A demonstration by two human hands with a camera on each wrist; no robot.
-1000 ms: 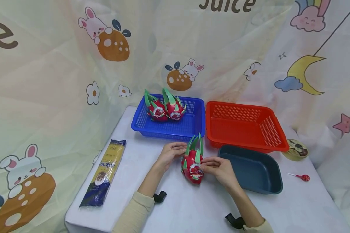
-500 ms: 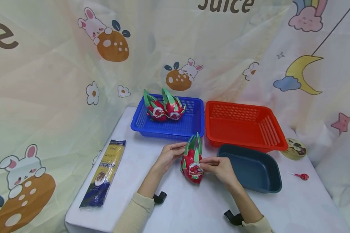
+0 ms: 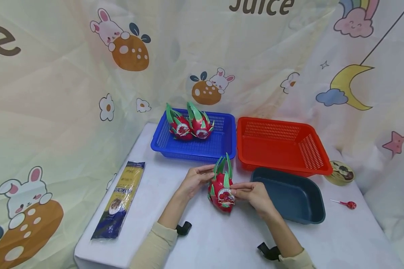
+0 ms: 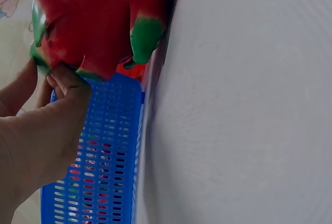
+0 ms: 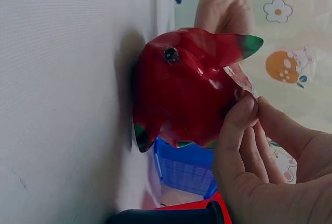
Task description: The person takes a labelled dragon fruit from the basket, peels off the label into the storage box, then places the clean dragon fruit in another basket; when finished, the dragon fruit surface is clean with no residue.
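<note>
A red dragon fruit [image 3: 219, 188] with green-tipped scales and long green leaves stands on the white table between both hands. My left hand [image 3: 196, 180] holds its left side; in the left wrist view, the thumb and fingers close on a green scale tip. From the right, my right hand [image 3: 254, 196] pinches the edge of the round sticker [image 3: 225, 196] on the fruit's front. In the right wrist view, the sticker's pale edge [image 5: 239, 76] stands off the red skin beside the thumb and finger. The fruit's far side is hidden.
A blue basket [image 3: 222, 145] behind holds two more dragon fruits [image 3: 190, 127]. Beside it stand a red basket [image 3: 279, 149] and a dark teal tub [image 3: 291, 194]. A round tin [image 3: 340, 173] and a lollipop [image 3: 348, 204] lie right, a pasta packet [image 3: 121, 200] left.
The dragon fruit's leafy top has tipped very slightly to the left. Both hands keep their hold in nearly the same places.
</note>
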